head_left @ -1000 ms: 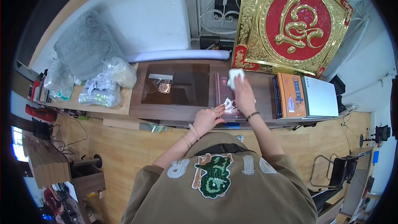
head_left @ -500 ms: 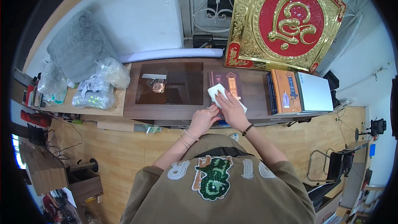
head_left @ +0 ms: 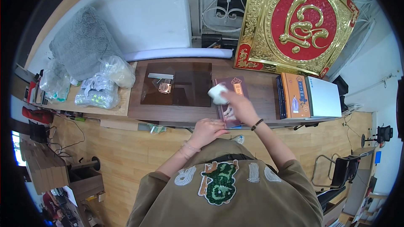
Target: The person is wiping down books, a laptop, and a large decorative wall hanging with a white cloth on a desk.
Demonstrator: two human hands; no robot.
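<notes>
A dark maroon book (head_left: 239, 87) with gold ornament lies on the brown table, its near end at the front edge. My right hand (head_left: 240, 108) is closed on a bunched white cloth (head_left: 217, 94), held over the book's left side. The hand and forearm hide part of the cover. At the book's near left corner, my left hand (head_left: 208, 130) has its fingers curled against the edge, holding it; the fingertips are partly hidden.
Left of the book, a dark glossy panel (head_left: 185, 98) carries a copper-coloured block (head_left: 165, 86) and a silver bar (head_left: 160, 76). Orange and white boxed books (head_left: 295, 101) stand to the right. Behind leans a gold-and-red plaque (head_left: 248, 38); plastic-wrapped bundles (head_left: 97, 94) sit at far left.
The cloth has gone from spread flat under my right hand to bunched up, slightly further left. My left hand has slid a little nearer to me along the book's edge.
</notes>
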